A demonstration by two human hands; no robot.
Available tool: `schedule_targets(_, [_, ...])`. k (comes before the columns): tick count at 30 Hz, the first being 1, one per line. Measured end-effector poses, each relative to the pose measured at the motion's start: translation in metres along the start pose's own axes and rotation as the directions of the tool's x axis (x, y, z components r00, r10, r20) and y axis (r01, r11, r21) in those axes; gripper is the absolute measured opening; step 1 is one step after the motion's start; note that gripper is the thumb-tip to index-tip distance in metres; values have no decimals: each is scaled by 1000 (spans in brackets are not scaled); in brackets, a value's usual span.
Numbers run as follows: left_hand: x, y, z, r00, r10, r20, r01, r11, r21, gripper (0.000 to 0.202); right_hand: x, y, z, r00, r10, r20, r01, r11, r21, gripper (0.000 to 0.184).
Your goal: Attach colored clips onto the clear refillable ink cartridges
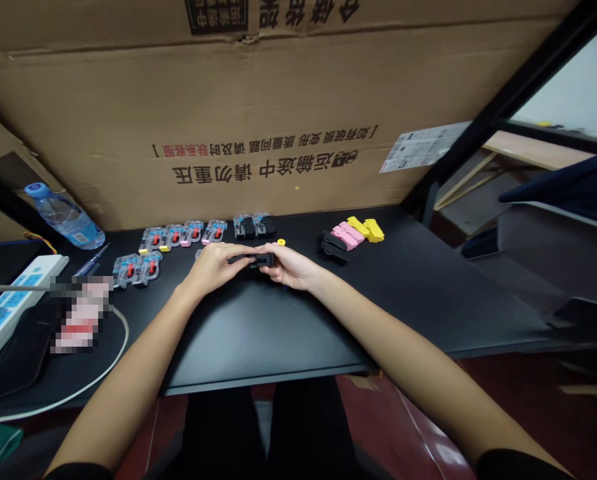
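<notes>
My left hand (pixel 217 267) and my right hand (pixel 292 265) meet over the middle of the table. Between them is a small black plastic piece (pixel 263 261), pinched by the fingers of both hands. Its exact kind cannot be made out. A small yellow ring (pixel 281 243) lies just behind my right hand. Part of a clear piece (pixel 198 254) shows behind my left hand, mostly hidden. To the right lie black plastic pieces (pixel 332 248), pink pieces (pixel 348 235) and yellow pieces (pixel 373 231).
Several clear casings with red wheels (pixel 148 268) lie left of my hands; two clear-and-black casings (pixel 253 226) stand farther back. A water bottle (pixel 68 217), pen (pixel 92 260), white power strip (pixel 21 300) and cable (pixel 123 327) occupy the left. Cardboard (pixel 278 100) walls the back.
</notes>
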State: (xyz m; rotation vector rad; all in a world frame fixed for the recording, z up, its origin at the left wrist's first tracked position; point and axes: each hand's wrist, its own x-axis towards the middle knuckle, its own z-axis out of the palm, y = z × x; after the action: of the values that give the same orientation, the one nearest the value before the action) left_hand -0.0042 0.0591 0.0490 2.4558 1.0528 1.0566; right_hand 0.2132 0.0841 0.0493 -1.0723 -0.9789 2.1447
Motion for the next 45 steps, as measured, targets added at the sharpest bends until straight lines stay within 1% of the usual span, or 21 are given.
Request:
schedule_targets(4, [-2,-2,1,999,-4,-37,7,998,64,23,-2,-1,2,1000,-2,21,2,1000,2,17])
schedule_targets(10, [-3,-4,2,1000,-4,-27,6,996,90,23,-3,-1,4,1000,4,24,-4,1000,-3,16])
schedule_targets(19, [-3,-5,3,989,121,-89,-112,989,98,24,-5,-3,6,1000,-15,21,15,1000,-27,12])
schedule_targets(24, [-2,-4,3,983,158,-99,-148,984,97,24,-4,-2,4,999,-23,43,23,1000,-13,12])
schedule_targets(28, [-1,0,3,978,184,-95,-177,981,73,24,-5,-3,5,999,-14,42,15,999,-36,14])
schedule_targets(31, [0,0,3,980,181,-86,-177,983,53,25,-5,-3,5,999,-19,39,21,999,-45,15])
schedule_targets(36, [-1,-3,4,973,181,-140,-167,981,102,20,-3,-2,2,997,-24,70,26,999,-29,14])
schedule_targets(38, [-2,-3,4,976,169,-136,-156,982,105,20,-3,-1,2,997,-23,74,25,999,-28,14])
schedule_targets(41, [-2,-3,4,979,156,-127,-145,985,97,20,-4,-2,3,999,-18,49,20,999,-39,12])
schedule_targets(45, [-3,-3,4,980,152,-130,-139,984,108,20,-4,-2,5,999,-18,46,21,998,-61,14])
